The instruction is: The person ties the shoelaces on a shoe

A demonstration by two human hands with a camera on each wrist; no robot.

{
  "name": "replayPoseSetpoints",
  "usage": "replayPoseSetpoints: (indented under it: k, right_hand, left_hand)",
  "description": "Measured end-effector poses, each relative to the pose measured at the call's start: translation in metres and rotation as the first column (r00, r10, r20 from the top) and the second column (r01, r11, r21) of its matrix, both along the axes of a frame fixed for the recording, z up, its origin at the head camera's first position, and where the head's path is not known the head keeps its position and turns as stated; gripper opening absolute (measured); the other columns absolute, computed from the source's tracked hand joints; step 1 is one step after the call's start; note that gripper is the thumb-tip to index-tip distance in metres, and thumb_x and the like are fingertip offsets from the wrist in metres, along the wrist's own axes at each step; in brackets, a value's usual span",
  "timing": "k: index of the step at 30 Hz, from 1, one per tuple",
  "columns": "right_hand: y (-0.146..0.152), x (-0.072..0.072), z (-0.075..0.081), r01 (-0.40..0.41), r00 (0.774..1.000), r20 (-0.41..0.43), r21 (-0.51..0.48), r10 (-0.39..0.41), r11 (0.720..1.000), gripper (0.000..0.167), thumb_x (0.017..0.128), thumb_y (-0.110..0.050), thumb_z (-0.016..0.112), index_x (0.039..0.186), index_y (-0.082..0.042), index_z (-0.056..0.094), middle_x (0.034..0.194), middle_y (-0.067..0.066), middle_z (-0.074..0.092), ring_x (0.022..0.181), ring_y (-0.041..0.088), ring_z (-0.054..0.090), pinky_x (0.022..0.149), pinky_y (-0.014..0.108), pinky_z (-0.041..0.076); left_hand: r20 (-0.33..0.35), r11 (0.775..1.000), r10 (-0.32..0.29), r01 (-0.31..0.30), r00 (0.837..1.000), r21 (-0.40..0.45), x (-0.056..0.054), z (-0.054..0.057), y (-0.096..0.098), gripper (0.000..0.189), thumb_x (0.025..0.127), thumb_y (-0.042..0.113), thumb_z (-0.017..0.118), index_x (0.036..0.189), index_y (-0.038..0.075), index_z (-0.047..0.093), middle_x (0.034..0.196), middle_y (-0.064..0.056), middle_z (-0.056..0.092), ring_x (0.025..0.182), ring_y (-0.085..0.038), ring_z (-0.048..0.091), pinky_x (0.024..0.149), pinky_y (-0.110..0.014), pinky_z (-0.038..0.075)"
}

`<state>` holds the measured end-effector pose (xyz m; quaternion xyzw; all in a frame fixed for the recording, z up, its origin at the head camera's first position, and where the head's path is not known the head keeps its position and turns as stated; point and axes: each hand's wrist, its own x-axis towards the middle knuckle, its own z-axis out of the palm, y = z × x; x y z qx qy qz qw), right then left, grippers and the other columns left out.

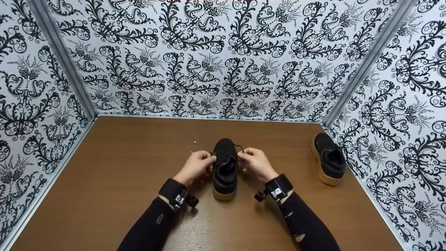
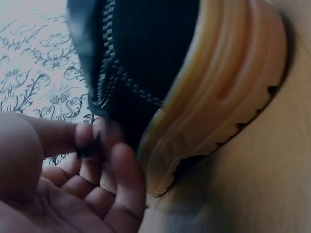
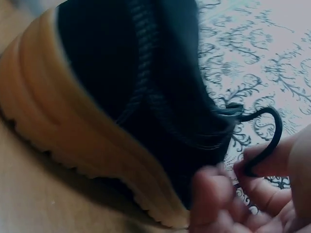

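A black shoe (image 1: 224,174) with a tan sole stands on the brown table between the two hands, its toe pointing away. On its left side the left hand (image 1: 198,164) pinches a black lace (image 2: 89,149) between thumb and fingers, close against the upper. Across from it, the right hand (image 1: 257,162) pinches the other end of the shoelace (image 3: 272,133), which curves out from the top of the shoe in the right wrist view. Stitching and the ridged tan sole (image 2: 233,73) show large in the left wrist view.
The matching black shoe (image 1: 329,160) stands at the right edge of the wooden table (image 1: 122,174), near the side wall. Walls with a black and white scroll pattern (image 1: 195,69) enclose the back and both sides. A tiny white speck (image 1: 195,142) lies behind the left hand.
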<state>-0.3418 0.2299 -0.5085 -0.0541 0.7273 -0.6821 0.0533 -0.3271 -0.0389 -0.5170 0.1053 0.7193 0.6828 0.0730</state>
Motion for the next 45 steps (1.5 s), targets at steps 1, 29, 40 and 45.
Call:
replayPoseSetpoints:
  k: [1, 29, 40, 45]
  right_hand:
    - [-0.001, 0.001, -0.002, 0.004, 1.000, -0.008, 0.035, -0.003, 0.999, 0.014, 0.108, -0.012, 0.073, 0.100, 0.000, 0.071, 0.099, 0.010, 0.074, 0.074, 0.020, 0.069, 0.064, 0.036, 0.062]
    - [-0.017, 0.040, -0.005, 0.072, 0.997, 0.006, 0.024, -0.072, 0.997, 0.014, 0.105, -0.010, 0.076, 0.100, 0.003, 0.074, 0.098, 0.009, 0.069, 0.091, 0.028, 0.071, 0.072, 0.046, 0.068]
    - [-0.012, 0.059, -0.004, -0.007, 1.000, 0.005, 0.079, 0.006, 0.997, 0.013, 0.106, -0.010, 0.074, 0.102, 0.002, 0.074, 0.103, 0.010, 0.072, 0.090, 0.021, 0.071, 0.073, 0.041, 0.067]
    - [-0.012, 0.065, -0.004, -0.027, 1.000, 0.002, 0.066, 0.027, 0.997, 0.017, 0.106, -0.011, 0.074, 0.097, 0.002, 0.070, 0.102, 0.010, 0.072, 0.093, 0.028, 0.071, 0.071, 0.040, 0.067]
  left_hand:
    - [-0.004, 1.000, 0.014, -0.014, 1.000, -0.025, 0.001, 0.000, 0.001, 0.031, 0.110, 0.019, 0.071, 0.085, 0.003, 0.062, 0.075, -0.009, 0.064, 0.063, -0.021, 0.061, 0.056, -0.032, 0.052]
    - [-0.171, 0.958, 0.103, -0.144, 0.980, -0.248, 0.034, 0.007, -0.004, 0.017, 0.101, 0.014, 0.081, 0.087, 0.006, 0.079, 0.078, 0.005, 0.068, 0.073, -0.012, 0.061, 0.070, -0.029, 0.052]
    - [-0.143, 0.965, -0.005, -0.033, 0.990, -0.259, 0.050, 0.010, -0.014, 0.017, 0.099, 0.013, 0.082, 0.087, 0.001, 0.080, 0.077, -0.001, 0.072, 0.062, -0.013, 0.066, 0.059, -0.027, 0.054]
    - [-0.136, 0.967, -0.060, 0.024, 0.989, -0.253, 0.053, 0.011, -0.018, 0.021, 0.100, 0.014, 0.080, 0.089, -0.003, 0.081, 0.075, -0.014, 0.074, 0.058, -0.014, 0.065, 0.055, -0.026, 0.052]
